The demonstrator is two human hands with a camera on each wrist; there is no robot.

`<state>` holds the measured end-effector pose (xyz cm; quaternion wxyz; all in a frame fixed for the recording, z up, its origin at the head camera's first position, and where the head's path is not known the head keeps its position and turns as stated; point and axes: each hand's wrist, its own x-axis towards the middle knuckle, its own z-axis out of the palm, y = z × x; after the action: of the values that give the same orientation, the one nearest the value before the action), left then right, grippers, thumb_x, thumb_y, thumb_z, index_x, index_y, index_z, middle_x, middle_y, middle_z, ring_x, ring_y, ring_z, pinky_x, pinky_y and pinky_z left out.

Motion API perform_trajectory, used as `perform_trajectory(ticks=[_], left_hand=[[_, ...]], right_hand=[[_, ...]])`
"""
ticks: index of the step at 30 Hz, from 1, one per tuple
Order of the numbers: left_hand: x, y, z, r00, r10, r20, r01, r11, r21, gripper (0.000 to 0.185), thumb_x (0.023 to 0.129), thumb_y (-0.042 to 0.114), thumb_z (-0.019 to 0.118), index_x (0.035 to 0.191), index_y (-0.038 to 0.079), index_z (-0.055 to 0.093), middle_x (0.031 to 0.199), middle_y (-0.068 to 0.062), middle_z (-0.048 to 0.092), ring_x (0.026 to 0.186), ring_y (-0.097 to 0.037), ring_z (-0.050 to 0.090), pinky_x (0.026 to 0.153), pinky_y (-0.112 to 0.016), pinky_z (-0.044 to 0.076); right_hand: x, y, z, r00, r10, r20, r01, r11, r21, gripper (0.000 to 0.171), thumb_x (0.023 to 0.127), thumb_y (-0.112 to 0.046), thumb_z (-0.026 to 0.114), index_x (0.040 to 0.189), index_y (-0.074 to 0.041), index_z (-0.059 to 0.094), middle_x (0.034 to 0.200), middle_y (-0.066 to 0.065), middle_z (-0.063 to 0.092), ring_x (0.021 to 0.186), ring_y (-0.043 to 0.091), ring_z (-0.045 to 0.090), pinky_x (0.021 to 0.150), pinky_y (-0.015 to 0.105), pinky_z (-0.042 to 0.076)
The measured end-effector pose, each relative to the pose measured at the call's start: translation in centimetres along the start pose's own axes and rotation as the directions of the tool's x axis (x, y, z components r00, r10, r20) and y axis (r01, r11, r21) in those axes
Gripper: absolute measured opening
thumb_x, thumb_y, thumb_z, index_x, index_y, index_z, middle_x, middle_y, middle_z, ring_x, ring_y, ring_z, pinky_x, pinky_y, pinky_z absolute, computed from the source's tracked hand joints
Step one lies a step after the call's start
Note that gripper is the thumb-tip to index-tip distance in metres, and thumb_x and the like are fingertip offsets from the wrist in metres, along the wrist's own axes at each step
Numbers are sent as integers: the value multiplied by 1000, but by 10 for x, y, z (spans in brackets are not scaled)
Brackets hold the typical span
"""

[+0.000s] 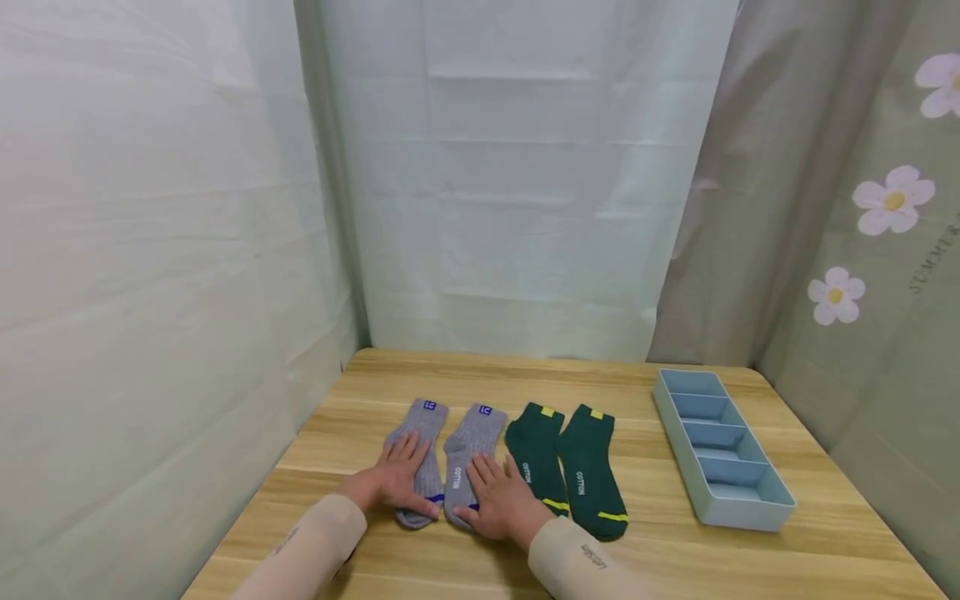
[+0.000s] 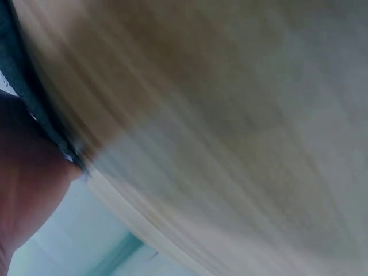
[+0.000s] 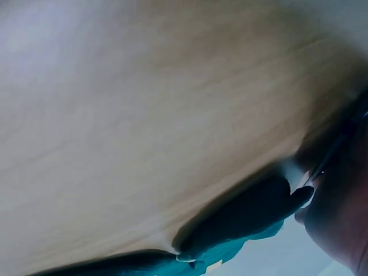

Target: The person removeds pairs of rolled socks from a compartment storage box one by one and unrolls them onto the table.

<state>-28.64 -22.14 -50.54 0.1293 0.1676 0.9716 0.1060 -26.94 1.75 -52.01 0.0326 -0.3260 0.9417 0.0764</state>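
Two grey socks lie side by side on the wooden table in the head view, each with a blue label at the cuff. My left hand (image 1: 395,477) rests with extended fingers on the left grey sock (image 1: 429,421). Fingers spread, my right hand (image 1: 501,500) lies over the lower part of the other grey sock (image 1: 480,429). Just right of that hand are two dark green socks (image 1: 588,467) with yellow labels and toe stripes; the nearer one is partly covered by it. In the right wrist view, dark green socks (image 3: 236,215) appear edge-on beside the hand.
At the table's right side stands a light blue box (image 1: 750,512) divided into several compartments. Pale curtains (image 1: 510,208) hang behind and to the left of the wooden table (image 1: 480,367). A flower-patterned cloth (image 1: 847,350) hangs on the right.
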Motion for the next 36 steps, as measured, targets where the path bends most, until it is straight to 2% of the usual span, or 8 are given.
perform_trajectory(ticks=[4,9,16,23,28,31,34,36], left_hand=[[1,0,6,1000,-10,-2,10,1000,-21,136,63,83,69,155,-4,20,160,-32,7,147,-47,2,116,-62,3],[5,-4,12,1000,-17,-9,17,1000,10,137,62,89,63,157,0,19,161,-27,6,149,-43,1,117,-60,3],[-4,5,0,1000,11,-21,-10,1000,10,126,68,79,69,154,-3,26,159,-31,12,147,-46,7,115,-63,9],[-13,13,-2,999,35,21,-36,999,21,123,68,73,75,156,3,26,160,-29,13,148,-44,9,115,-62,12],[-15,14,-6,999,31,44,-31,1000,-4,121,69,71,75,155,2,27,160,-29,14,148,-44,10,115,-63,12],[-13,13,-13,1000,23,6,-22,999,-48,111,79,70,68,153,-2,30,158,-31,17,147,-46,13,114,-63,15],[-6,16,-22,995,27,-92,-33,997,-67,95,92,64,55,152,-5,30,157,-33,18,146,-47,15,114,-63,17],[2,22,-30,987,36,-154,-42,998,-38,86,98,59,48,152,-6,30,157,-33,19,146,-47,16,114,-62,18]], right_hand=[[3,3,7,999,-17,-40,15,998,-69,85,95,-74,12,158,-19,28,163,-1,23,149,17,20,119,51,15],[4,5,11,999,-16,-39,14,998,-59,86,95,-75,11,158,-19,27,164,-1,21,149,17,19,119,51,14],[-1,6,4,998,-18,-53,18,1000,-18,83,98,-70,10,158,-16,28,163,2,23,149,19,20,118,54,13],[-9,7,-2,1000,3,-20,-2,1000,28,83,97,-71,21,157,-15,31,163,4,24,149,21,20,118,55,15],[-11,7,3,999,-7,-51,8,1000,14,83,97,-72,16,157,-16,32,162,3,25,149,20,21,118,54,16],[-13,13,-4,995,-26,-97,33,997,71,77,100,-67,21,156,-16,34,162,5,27,149,22,22,117,55,16],[-18,32,-21,990,-11,-139,31,989,148,68,104,-58,28,156,-14,34,161,10,27,149,26,21,117,56,15],[-24,52,-33,987,30,-155,0,981,193,65,105,-53,32,156,-12,33,161,12,26,148,30,21,117,58,16]])
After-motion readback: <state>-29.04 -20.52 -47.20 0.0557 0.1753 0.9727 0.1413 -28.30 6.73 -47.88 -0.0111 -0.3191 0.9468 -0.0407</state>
